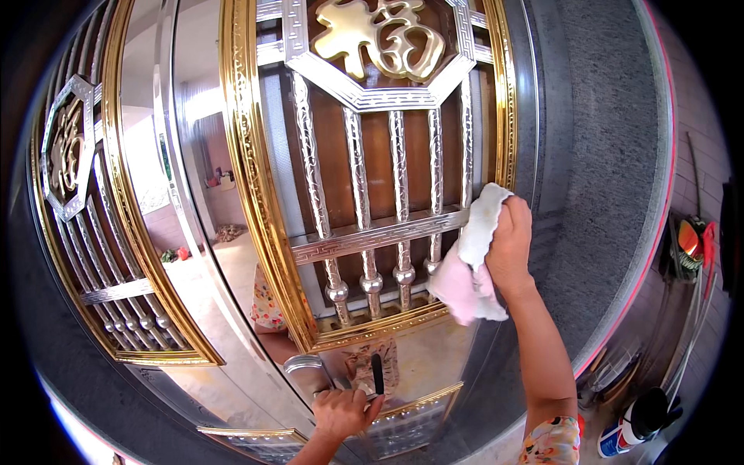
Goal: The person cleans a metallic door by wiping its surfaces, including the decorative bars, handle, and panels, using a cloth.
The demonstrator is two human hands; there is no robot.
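A polished metal double door fills the view, with gold frames around silver balusters and an octagonal plaque. My right hand [511,247] grips a white and pink cloth [474,273] against the right side of the gold frame [308,325], by the end of the patterned crossbar [383,235]. Part of the cloth hangs below the hand. Lower down, my left hand [347,411] is closed around the door handle [372,397], below the panel. Above the crossbar, the gold character ornament [381,38] sits inside the silver octagon [389,100].
At left is the other door leaf's panel [116,285]. A grey textured wall [610,145] borders the door on the right. Beyond it, a bucket [625,430], long poles and a red item [708,244] stand or lie on the tiled floor.
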